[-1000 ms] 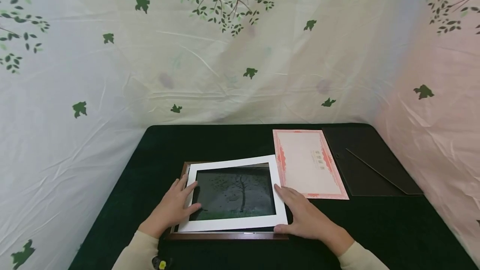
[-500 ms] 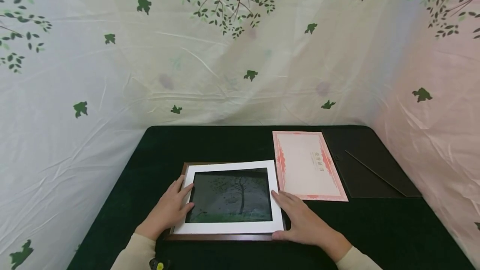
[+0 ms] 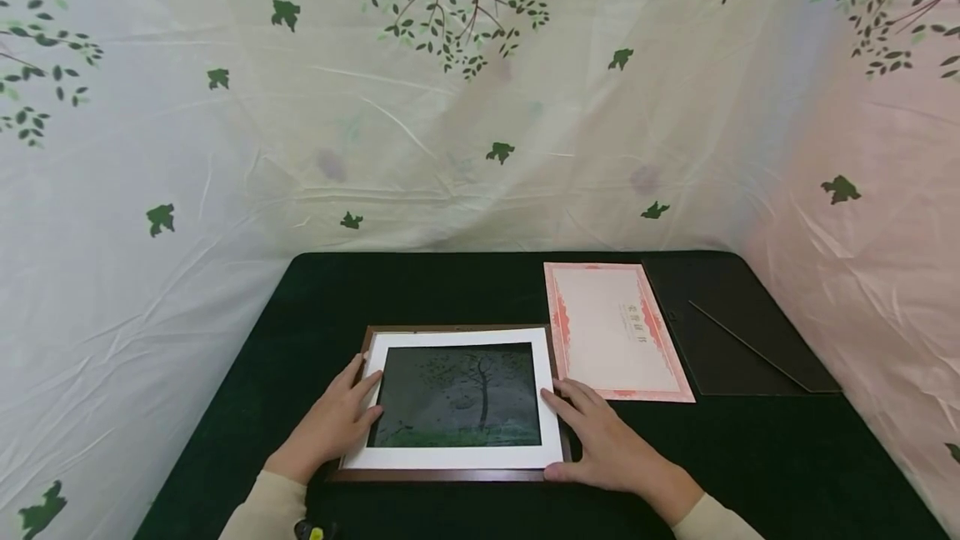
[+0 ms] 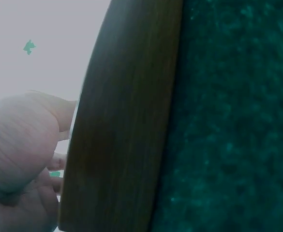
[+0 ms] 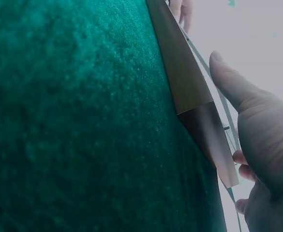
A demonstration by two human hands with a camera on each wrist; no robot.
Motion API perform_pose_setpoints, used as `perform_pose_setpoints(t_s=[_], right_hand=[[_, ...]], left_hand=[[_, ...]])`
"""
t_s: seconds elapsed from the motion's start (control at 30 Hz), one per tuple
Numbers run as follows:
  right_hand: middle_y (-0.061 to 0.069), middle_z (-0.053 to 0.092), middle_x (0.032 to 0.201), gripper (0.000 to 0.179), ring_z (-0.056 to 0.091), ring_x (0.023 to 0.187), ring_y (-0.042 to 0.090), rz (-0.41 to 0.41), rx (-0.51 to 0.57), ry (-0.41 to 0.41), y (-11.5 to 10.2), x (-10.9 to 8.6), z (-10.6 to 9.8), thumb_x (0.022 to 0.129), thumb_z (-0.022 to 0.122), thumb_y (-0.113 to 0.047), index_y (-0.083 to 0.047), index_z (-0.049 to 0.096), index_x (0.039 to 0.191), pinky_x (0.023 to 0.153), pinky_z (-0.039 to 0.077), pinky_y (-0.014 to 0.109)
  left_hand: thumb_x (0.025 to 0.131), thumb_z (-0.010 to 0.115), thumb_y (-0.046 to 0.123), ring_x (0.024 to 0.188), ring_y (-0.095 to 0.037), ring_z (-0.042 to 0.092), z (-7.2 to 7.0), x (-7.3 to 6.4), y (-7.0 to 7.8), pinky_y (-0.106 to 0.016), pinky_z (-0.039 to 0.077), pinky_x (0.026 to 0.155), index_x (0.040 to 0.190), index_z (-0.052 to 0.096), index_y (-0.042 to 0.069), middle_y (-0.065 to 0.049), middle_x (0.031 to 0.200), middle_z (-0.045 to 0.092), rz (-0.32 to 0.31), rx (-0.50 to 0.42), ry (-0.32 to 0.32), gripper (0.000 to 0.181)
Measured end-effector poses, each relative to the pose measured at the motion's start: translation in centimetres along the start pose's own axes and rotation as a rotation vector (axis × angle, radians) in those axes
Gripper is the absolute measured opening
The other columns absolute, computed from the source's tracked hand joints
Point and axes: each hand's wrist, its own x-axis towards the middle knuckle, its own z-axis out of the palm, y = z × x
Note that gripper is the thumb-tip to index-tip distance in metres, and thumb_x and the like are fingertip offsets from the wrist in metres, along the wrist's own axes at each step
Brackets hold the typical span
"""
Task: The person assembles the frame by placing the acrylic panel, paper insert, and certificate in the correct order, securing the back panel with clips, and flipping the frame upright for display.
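A white picture mat lies in the brown wooden picture frame on the dark green tabletop. Dark glass shows through its window, mirroring the tree print of the backdrop. At the left side, my left hand rests spread fingers on the mat's edge. My right hand touches the right side with its fingertips, its thumb by the near right corner. In the right wrist view that thumb stretches straight along the frame, and the other fingers are partly hidden. The left wrist view shows the frame's side close up.
Right behind my right hand lies a pink-bordered certificate. It adjoins a black backing board with a thin stand strip lying slantwise across it. A printed fabric backdrop hangs behind and beside the table.
The mat, tilted and overhanging the frame's right side a second ago, has lowered and straightened into the frame. Both hands followed it slightly left and down, staying at its sides.
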Motion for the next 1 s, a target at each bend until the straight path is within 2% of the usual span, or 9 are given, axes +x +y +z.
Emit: perform_pose_setpoints(t_s=[0.13,0.23,0.37,0.5,0.73,0.9,1.0], right_hand=[[0.008,0.027,0.154,0.102,0.027,0.137,0.026,0.009,0.0,-0.007,0.0,0.1,0.1,0.068,0.063,-0.078,-0.019,0.04,0.148,0.1,0.041,0.052],[0.01,0.02,0.157,0.102,0.025,0.138,0.027,0.03,0.013,-0.025,0.0,0.1,0.2,0.068,0.064,-0.077,-0.019,0.04,0.148,0.099,0.043,0.05],[0.015,0.021,0.157,0.101,0.026,0.138,0.033,0.057,0.028,-0.053,0.0,0.0,0.3,0.069,0.062,-0.078,-0.019,0.038,0.149,0.099,0.042,0.054],[0.017,0.026,0.154,0.1,0.027,0.138,0.037,0.07,0.049,-0.076,-0.2,-0.1,0.3,0.072,0.059,-0.078,-0.02,0.036,0.15,0.101,0.038,0.057],[0.017,0.028,0.154,0.099,0.027,0.139,0.035,0.106,0.073,-0.087,-0.5,0.1,0.2,0.073,0.058,-0.078,-0.02,0.036,0.15,0.101,0.039,0.055],[0.018,0.029,0.153,0.1,0.028,0.139,0.037,0.12,0.069,-0.089,-0.6,0.6,0.0,0.072,0.058,-0.078,-0.018,0.037,0.149,0.099,0.04,0.056],[0.019,0.028,0.153,0.101,0.028,0.139,0.038,0.126,0.064,-0.087,-0.5,1.3,-0.3,0.072,0.058,-0.078,-0.017,0.037,0.149,0.099,0.04,0.057]], left_hand=[[0.093,0.064,0.031,0.137,-0.048,0.025,-0.1,-0.1,-0.3,-0.063,0.031,0.102,0.144,0.045,0.012,-0.029,0.154,0.016,-0.055,-0.018,-0.045,0.058],[0.094,0.062,0.034,0.136,-0.049,0.025,-0.3,-0.3,-0.4,-0.065,0.029,0.102,0.147,0.041,0.015,-0.031,0.152,0.021,-0.086,-0.024,-0.074,0.06],[0.094,0.061,0.035,0.136,-0.049,0.026,-0.4,-0.4,-0.4,-0.065,0.028,0.103,0.147,0.04,0.015,-0.03,0.149,0.03,-0.086,-0.022,-0.082,0.061],[0.094,0.062,0.034,0.135,-0.047,0.03,-0.4,-0.3,-0.5,-0.064,0.03,0.102,0.147,0.041,0.014,-0.029,0.147,0.033,-0.072,-0.018,-0.067,0.061],[0.093,0.064,0.035,0.133,-0.044,0.035,-0.3,-0.1,-0.5,-0.062,0.034,0.101,0.146,0.042,0.013,-0.027,0.147,0.035,-0.08,-0.048,-0.044,0.062],[0.091,0.067,0.031,0.132,-0.043,0.036,-0.8,0.5,-0.3,-0.061,0.035,0.101,0.144,0.045,0.01,-0.026,0.146,0.036,-0.04,-0.074,0.032,0.061],[0.09,0.069,0.03,0.132,-0.043,0.035,-1.1,1.3,-0.2,-0.06,0.035,0.101,0.143,0.045,0.007,-0.026,0.146,0.036,-0.025,-0.092,0.078,0.062]])
